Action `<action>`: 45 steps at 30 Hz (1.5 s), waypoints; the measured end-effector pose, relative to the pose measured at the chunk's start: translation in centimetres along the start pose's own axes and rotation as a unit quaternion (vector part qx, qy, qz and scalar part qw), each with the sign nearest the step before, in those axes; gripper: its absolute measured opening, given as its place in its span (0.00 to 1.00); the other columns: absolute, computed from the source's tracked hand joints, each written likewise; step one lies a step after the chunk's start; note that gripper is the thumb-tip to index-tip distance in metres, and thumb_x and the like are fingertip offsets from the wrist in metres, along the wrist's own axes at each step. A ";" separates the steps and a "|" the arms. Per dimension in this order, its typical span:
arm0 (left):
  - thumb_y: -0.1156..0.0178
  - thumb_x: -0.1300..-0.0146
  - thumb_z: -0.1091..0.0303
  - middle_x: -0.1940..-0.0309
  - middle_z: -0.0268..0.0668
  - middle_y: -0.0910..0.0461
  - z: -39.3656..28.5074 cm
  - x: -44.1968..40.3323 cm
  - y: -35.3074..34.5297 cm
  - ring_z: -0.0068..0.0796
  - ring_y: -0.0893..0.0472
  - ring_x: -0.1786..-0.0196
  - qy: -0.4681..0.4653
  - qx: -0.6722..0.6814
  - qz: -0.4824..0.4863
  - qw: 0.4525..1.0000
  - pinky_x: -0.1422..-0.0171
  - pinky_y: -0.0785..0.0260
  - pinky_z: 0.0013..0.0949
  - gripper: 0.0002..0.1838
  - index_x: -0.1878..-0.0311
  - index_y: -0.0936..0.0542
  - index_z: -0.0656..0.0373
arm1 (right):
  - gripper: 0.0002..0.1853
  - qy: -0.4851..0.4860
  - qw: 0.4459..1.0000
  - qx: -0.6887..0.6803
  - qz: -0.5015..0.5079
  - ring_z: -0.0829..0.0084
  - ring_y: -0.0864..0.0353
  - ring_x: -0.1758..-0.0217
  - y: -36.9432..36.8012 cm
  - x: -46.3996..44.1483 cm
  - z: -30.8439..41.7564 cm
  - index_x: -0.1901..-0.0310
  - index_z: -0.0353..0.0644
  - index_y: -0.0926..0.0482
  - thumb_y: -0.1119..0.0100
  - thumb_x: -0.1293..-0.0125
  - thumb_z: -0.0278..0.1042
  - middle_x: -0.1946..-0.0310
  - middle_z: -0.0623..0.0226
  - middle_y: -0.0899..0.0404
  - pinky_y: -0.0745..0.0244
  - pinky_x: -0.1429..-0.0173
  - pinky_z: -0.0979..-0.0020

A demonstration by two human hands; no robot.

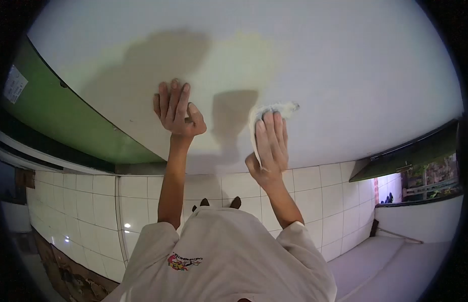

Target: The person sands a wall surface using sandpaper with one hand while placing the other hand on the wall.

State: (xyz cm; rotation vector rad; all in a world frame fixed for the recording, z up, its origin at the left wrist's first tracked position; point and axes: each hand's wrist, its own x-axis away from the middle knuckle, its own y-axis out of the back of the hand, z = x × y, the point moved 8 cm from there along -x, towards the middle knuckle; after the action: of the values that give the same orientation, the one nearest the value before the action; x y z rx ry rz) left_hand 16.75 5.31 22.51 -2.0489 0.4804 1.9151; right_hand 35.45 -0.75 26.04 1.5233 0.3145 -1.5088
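My right hand (pixel 272 143) presses a white cloth (pixel 255 121) against the pale wall (pixel 345 65). The cloth is crumpled, shows past the fingertips and along the thumb side, and has a greyish patch at its far end. Up and to the left, my left hand (pixel 178 110) is raised at the wall with its fingers stretched and a little apart, holding nothing. Whether its fingertips touch the surface I cannot tell. Both hands cast dark shadows on the wall, which has a yellowish tint around them.
A green door or panel (pixel 83 121) with a paper label (pixel 15 84) borders the wall on the left. White floor tiles (pixel 204 186) lie below, with my feet on them. At right, a dark green door (pixel 395 156) stands open onto an outdoor area.
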 end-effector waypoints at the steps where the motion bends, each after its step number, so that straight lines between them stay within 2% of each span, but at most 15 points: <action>1: 0.55 0.43 0.68 0.42 0.46 0.25 0.1 0.0 0.1 0.48 0.37 0.30 0.008 -0.001 -0.011 1.000 0.26 0.56 0.48 0.24 0.43 0.24 0.60 | 0.35 0.007 1.000 0.027 0.008 0.50 0.34 0.33 -0.9 -0.8 0.0 0.38 0.39 0.30 0.46 0.55 0.18 0.36 0.56 0.33 0.40 0.33 0.49; 5: 0.55 0.43 0.68 0.42 0.45 0.24 0.0 0.0 0.0 0.48 0.36 0.31 -0.002 -0.003 -0.016 1.000 0.26 0.55 0.48 0.23 0.44 0.24 0.60 | 0.30 -0.018 0.997 0.061 0.053 0.52 0.31 0.36 -8.3 2.0 -4.7 0.38 0.40 0.30 0.43 0.47 0.23 0.36 0.58 0.32 0.37 0.37 0.46; 14: 0.55 0.42 0.66 0.39 0.44 0.27 -0.6 0.2 -0.2 0.51 0.37 0.31 -0.007 -0.002 -0.024 1.000 0.27 0.54 0.49 0.23 0.43 0.24 0.60 | 0.28 -0.027 0.986 0.055 0.153 0.57 0.29 0.41 -12.2 12.2 -7.0 0.40 0.38 0.29 0.46 0.46 0.22 0.39 0.60 0.31 0.34 0.39 0.49; 16: 0.57 0.37 0.64 0.38 0.52 0.31 -0.9 0.2 -0.3 0.55 0.42 0.29 -0.034 0.003 -0.001 0.999 0.24 0.60 0.52 0.24 0.42 0.27 0.68 | 0.29 -0.028 0.977 0.063 0.203 0.59 0.29 0.40 -13.4 14.8 -7.6 0.38 0.39 0.30 0.47 0.46 0.21 0.39 0.59 0.31 0.35 0.37 0.50; 18: 0.57 0.37 0.65 0.38 0.52 0.30 -0.9 0.2 -0.4 0.55 0.42 0.29 -0.024 -0.006 0.010 1.000 0.24 0.60 0.52 0.24 0.42 0.27 0.68 | 0.31 -0.032 0.971 0.069 0.226 0.59 0.32 0.36 -14.5 17.9 -7.8 0.36 0.39 0.33 0.49 0.46 0.19 0.37 0.58 0.33 0.37 0.34 0.51; 20: 0.57 0.38 0.65 0.38 0.51 0.30 -0.9 0.3 -0.4 0.55 0.42 0.29 -0.014 -0.014 0.017 1.000 0.24 0.60 0.52 0.24 0.42 0.27 0.67 | 0.35 -0.074 0.962 0.024 0.263 0.52 0.38 0.32 -15.1 20.5 -7.9 0.35 0.35 0.36 0.50 0.51 0.16 0.37 0.50 0.35 0.42 0.32 0.48; 21: 0.57 0.38 0.66 0.38 0.51 0.30 -0.8 0.4 -0.3 0.55 0.42 0.29 -0.017 -0.012 0.015 1.000 0.24 0.60 0.52 0.24 0.42 0.27 0.67 | 0.35 -0.094 0.952 0.018 0.291 0.54 0.42 0.29 -15.1 21.7 -7.7 0.34 0.36 0.38 0.52 0.49 0.14 0.35 0.51 0.38 0.44 0.29 0.50; 24: 0.56 0.39 0.67 0.38 0.51 0.30 -0.6 0.4 -0.1 0.54 0.42 0.29 -0.024 -0.006 0.009 1.000 0.24 0.60 0.51 0.24 0.42 0.27 0.66 | 0.35 -0.146 0.937 -0.018 0.316 0.52 0.42 0.29 -15.9 29.2 -8.3 0.33 0.37 0.40 0.54 0.47 0.12 0.34 0.51 0.38 0.46 0.27 0.54; 26: 0.56 0.39 0.67 0.39 0.51 0.30 -0.5 0.4 -0.2 0.53 0.41 0.29 -0.028 -0.003 0.006 1.000 0.24 0.60 0.51 0.23 0.42 0.27 0.66 | 0.35 -0.270 0.881 -0.083 0.379 0.53 0.41 0.30 -15.8 37.0 -9.5 0.32 0.38 0.41 0.57 0.45 0.10 0.34 0.49 0.39 0.46 0.26 0.59; 27: 0.55 0.42 0.69 0.40 0.48 0.27 -0.5 0.4 -0.2 0.51 0.39 0.29 -0.017 0.001 0.001 1.000 0.25 0.58 0.49 0.24 0.42 0.26 0.63 | 0.35 -0.264 0.884 -0.083 0.377 0.53 0.41 0.30 -15.2 36.9 -8.9 0.32 0.38 0.41 0.57 0.45 0.10 0.34 0.49 0.39 0.46 0.26 0.59; 29: 0.55 0.47 0.71 0.42 0.44 0.25 0.0 0.7 -0.5 0.47 0.36 0.31 -0.004 -0.001 -0.009 1.000 0.26 0.56 0.47 0.26 0.43 0.24 0.59 | 0.42 -0.372 0.865 -0.162 0.295 0.53 0.42 0.29 -12.7 35.1 -8.8 0.30 0.37 0.46 0.59 0.52 0.05 0.31 0.49 0.44 0.44 0.27 0.62; 32: 0.54 0.40 0.69 0.38 0.49 0.29 -0.1 0.7 -0.8 0.52 0.42 0.28 -0.020 0.000 0.021 1.000 0.24 0.60 0.51 0.24 0.39 0.29 0.64 | 0.42 -0.327 0.914 -0.149 0.188 0.50 0.42 0.29 -8.0 20.2 -6.2 0.31 0.36 0.44 0.60 0.54 0.05 0.32 0.47 0.42 0.43 0.28 0.58; 37: 0.56 0.49 0.72 0.41 0.44 0.25 0.3 0.2 0.0 0.47 0.36 0.30 0.000 0.011 -0.019 1.000 0.26 0.55 0.48 0.27 0.43 0.24 0.59 | 0.42 -0.060 0.995 -0.080 0.022 0.42 0.39 0.32 -2.6 4.6 -1.2 0.34 0.30 0.39 0.57 0.60 0.05 0.36 0.40 0.38 0.44 0.30 0.51; 42: 0.55 0.46 0.69 0.41 0.43 0.25 0.4 0.9 0.0 0.49 0.36 0.31 -0.009 0.006 -0.019 1.000 0.25 0.58 0.49 0.26 0.43 0.24 0.58 | 0.42 -0.065 0.995 -0.043 0.066 0.42 0.41 0.31 -8.9 3.9 -4.1 0.36 0.30 0.35 0.50 0.64 0.10 0.36 0.42 0.36 0.48 0.30 0.43; 45: 0.55 0.46 0.68 0.41 0.43 0.26 0.2 0.6 0.0 0.49 0.36 0.31 0.002 0.011 0.000 1.000 0.25 0.59 0.48 0.25 0.44 0.23 0.56 | 0.39 0.013 0.997 0.064 0.033 0.44 0.36 0.34 -11.4 7.4 -5.5 0.38 0.31 0.33 0.46 0.61 0.16 0.38 0.45 0.34 0.47 0.33 0.41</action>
State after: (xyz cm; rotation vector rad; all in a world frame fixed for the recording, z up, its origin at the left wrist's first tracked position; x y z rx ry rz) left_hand 16.62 5.37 21.86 -2.0404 0.4996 1.8970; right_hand 32.16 6.23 13.57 1.6400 0.1836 -1.4826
